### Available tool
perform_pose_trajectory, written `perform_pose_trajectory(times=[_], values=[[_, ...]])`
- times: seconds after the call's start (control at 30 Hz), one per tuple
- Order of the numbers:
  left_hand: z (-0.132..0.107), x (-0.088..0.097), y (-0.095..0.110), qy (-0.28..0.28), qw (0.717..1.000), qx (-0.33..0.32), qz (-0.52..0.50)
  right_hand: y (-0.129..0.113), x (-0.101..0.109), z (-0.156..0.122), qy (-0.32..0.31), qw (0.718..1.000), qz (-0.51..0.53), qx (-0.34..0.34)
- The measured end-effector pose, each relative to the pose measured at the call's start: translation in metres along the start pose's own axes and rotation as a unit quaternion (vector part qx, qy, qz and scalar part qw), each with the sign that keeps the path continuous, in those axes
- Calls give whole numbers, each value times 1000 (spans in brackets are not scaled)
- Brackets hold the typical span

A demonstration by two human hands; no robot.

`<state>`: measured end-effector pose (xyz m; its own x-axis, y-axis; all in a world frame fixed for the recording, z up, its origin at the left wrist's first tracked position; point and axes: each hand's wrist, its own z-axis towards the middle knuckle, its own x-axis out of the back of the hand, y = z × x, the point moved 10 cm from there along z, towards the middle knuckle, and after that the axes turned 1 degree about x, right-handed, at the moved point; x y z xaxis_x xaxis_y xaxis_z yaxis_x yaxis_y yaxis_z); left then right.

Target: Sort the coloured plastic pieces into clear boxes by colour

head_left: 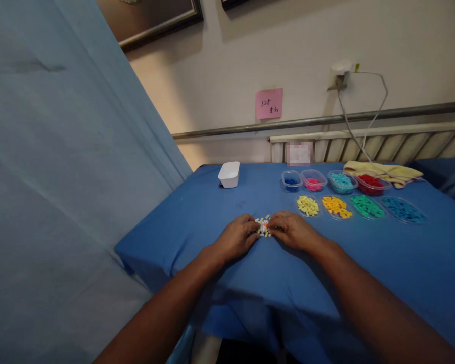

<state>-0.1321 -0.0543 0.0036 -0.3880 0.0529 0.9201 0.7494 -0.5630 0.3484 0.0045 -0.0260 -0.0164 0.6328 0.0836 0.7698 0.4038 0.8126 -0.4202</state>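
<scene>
A cluster of small white, pale yellow and orange pieces [264, 227] lies on the blue cloth [220, 217] between my hands. My left hand [239, 236] rests at its left side, fingers bent together against the pieces. From the right, my right hand [290, 230] closes its thumb and fingers beside an orange piece. Whatever is between the fingertips of either hand is too small or hidden to name. Dark bits show under the fingers of both hands.
Clear tubs of small coloured pieces stand in two rows at the right, among them yellow [308, 206], orange [336, 207] and green [367, 206] ones. A white container [229, 175] and a yellow towel [387, 173] lie farther back. A blue curtain [60, 177] hangs left.
</scene>
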Motion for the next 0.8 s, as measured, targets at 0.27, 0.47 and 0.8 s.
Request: perform_pose_trajectory(times=[0.27, 0.47, 0.8], values=[[7, 0, -4, 41, 999, -18, 20, -5, 9, -4, 36, 999, 5, 5], [-19, -6, 24, 45, 994, -94, 24, -25, -3, -7, -1, 999, -22, 32], [-35, -33, 19, -52, 997, -15, 52, -52, 2, -22, 2, 1000, -18, 12]])
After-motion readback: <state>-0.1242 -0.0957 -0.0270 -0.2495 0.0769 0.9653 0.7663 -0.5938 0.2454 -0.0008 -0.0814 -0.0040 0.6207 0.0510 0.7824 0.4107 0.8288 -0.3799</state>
